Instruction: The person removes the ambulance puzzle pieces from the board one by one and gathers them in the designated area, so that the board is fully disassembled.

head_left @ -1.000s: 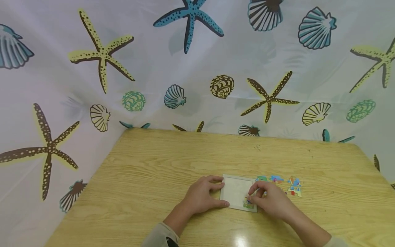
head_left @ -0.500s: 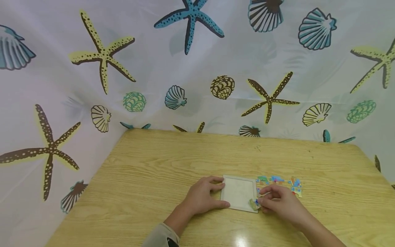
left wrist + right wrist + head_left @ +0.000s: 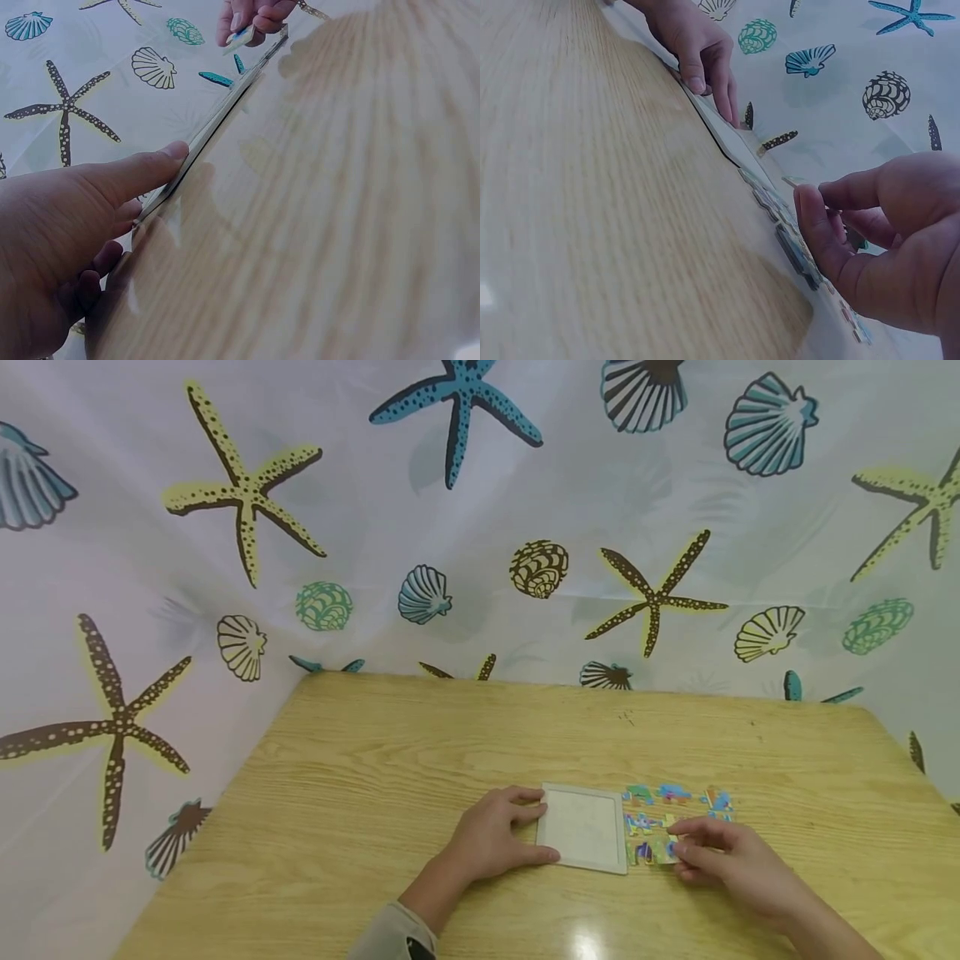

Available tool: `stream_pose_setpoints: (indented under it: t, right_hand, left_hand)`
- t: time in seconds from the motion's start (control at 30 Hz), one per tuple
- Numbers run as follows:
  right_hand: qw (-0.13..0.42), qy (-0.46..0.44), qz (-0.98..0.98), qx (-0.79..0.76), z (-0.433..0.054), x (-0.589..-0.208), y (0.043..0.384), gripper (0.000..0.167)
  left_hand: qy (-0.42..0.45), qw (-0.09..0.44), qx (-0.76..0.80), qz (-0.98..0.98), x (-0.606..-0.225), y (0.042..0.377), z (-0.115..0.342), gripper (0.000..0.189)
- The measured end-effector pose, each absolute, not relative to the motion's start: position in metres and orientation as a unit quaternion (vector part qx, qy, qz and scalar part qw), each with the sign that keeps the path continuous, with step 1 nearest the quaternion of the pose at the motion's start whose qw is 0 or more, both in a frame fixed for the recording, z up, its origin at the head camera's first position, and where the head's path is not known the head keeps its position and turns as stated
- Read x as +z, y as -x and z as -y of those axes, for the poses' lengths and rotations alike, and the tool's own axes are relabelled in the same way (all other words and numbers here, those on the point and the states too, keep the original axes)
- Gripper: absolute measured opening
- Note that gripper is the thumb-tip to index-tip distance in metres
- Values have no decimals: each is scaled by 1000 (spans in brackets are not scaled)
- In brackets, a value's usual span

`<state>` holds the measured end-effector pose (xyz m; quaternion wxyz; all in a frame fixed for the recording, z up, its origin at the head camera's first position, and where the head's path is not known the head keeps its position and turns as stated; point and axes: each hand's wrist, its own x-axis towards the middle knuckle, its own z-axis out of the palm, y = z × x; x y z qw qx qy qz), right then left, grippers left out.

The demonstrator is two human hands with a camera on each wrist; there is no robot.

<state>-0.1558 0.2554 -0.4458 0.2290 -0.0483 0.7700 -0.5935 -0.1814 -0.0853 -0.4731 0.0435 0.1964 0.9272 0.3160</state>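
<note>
A pale, square puzzle frame (image 3: 621, 835) lies flat on the table, its bare inside showing. My left hand (image 3: 498, 837) holds the frame's left side, thumb at the near corner and fingers at the far part of that edge. Between thumb and fingertips, my right hand (image 3: 731, 862) pinches a small jigsaw piece (image 3: 241, 36) right of the frame. In the right wrist view the piece is seen nearly edge-on, partly hidden by the fingers. Several colourful jigsaw pieces (image 3: 673, 793) lie right of the frame, some partly covered by the right hand.
The wood-grain table (image 3: 420, 735) stretches far to the left and behind the frame. A white curtain (image 3: 487, 527) printed with starfish and shells hangs along its back and sides.
My right hand has lifted the jigsaw piece out of the frame's near right corner and carried it right, over the loose pieces. The left hand stays on the frame.
</note>
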Motion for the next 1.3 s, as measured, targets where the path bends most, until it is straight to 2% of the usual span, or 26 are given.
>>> stream_pose_setpoints:
  t: [0.23,0.53,0.8,1.1,1.3]
  right_hand:
    - [215,31,-789,-575,-274,-444,154,50]
    - [189,-9,-811,-554,-289,-447,150,42]
    - [182,-51,-822,-537,-297,-451,150,45]
    - [128,-90,-870,-467,-288,-458,148,40]
    - [144,-100,-853,-492,-287,-460,147,45]
  left_hand:
    - [-195,45,318,-927,-473,181,87,75]
    - [-195,37,319,-927,-473,181,87,74]
    - [-194,35,313,-929,-474,180,87,74]
    - [-185,32,311,-932,-473,177,92,75]
    - [-181,33,320,-929,-471,177,89,72]
